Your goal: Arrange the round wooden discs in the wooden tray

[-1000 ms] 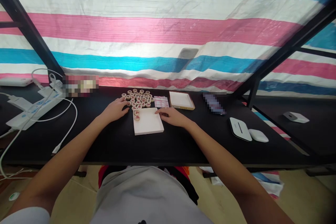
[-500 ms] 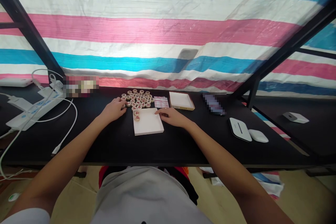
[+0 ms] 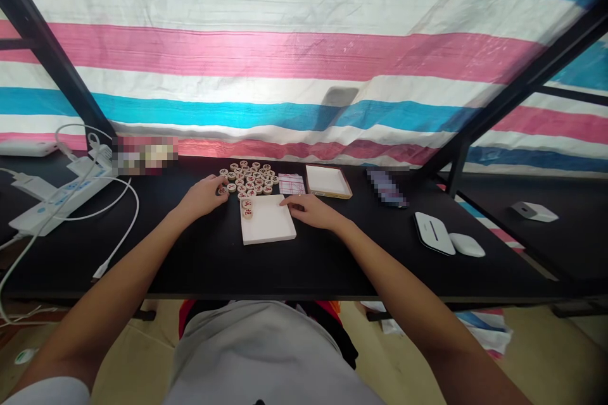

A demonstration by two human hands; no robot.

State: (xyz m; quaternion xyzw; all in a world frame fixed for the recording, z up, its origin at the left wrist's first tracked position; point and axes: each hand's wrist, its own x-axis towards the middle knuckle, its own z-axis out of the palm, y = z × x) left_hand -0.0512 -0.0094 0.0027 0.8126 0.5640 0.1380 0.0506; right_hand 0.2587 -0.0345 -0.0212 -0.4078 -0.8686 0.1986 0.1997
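Observation:
My left hand is at the left edge of a cluster of round Chinese chess pieces, its thumb and fingers closed around one Chinese chess piece. In front of the cluster lies a shallow white box, with two red-marked pieces in its upper left corner. My right hand grips the box's right side near the far corner, fingertips over the rim. The underside of that grip is hidden.
A folded paper board and an open box lid lie behind the white box. To the right are a phone, a flat white device and a white case. A power strip with cables stands left.
The fingers of my left hand have shifted slightly, and the piece between them shows more plainly. My right hand and the white box have stayed in place.

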